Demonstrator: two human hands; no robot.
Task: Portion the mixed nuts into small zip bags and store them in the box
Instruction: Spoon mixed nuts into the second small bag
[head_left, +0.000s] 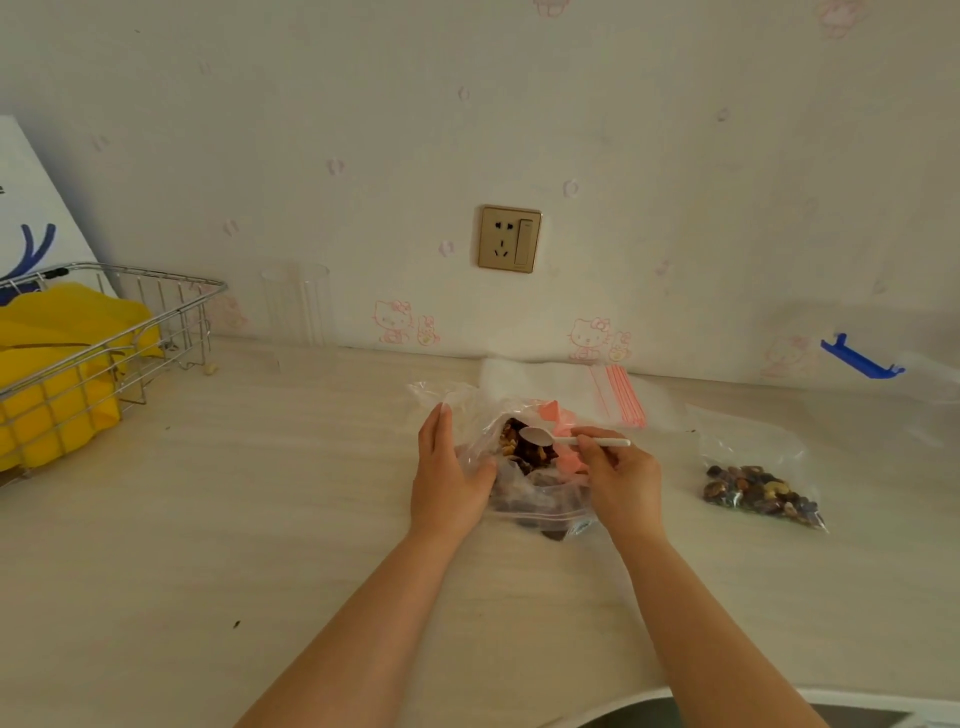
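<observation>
Both of my hands are busy at the middle of the pale wood-grain tabletop (260, 519). My left hand (447, 478) lies with straight fingers against the left side of the large clear plastic bag of mixed nuts (519, 467), thumb tucked into the crumpled film, propping its mouth wide. My right hand (621, 480) pinches the handle of a small white plastic spoon (540, 438), fingers curled round it, and the bowl of the spoon hovers over the brown and tan nuts showing inside the bag's mouth (I cannot tell whether anything sits in the bowl). Near me, the bag's lower part lies flat on the table, darker nuts showing through it.

Just beyond the big bag, towards the wall, lies a flat stack of small clear zip bags with red seal strips (597, 389). To the right, well apart from my hands, a small clear zip bag already holding a portion of nuts (761, 493) rests on the table. Farther right, near the wall, a blue plastic sealing clip (860, 358) sits on another clear bag.

At the far left stands a wire metal basket (156, 312) holding something yellow (62, 364). A clear plastic cylinder (296, 306) stands against the wallpapered wall, and a gold-coloured socket plate (509, 239) is fixed above the table.
</observation>
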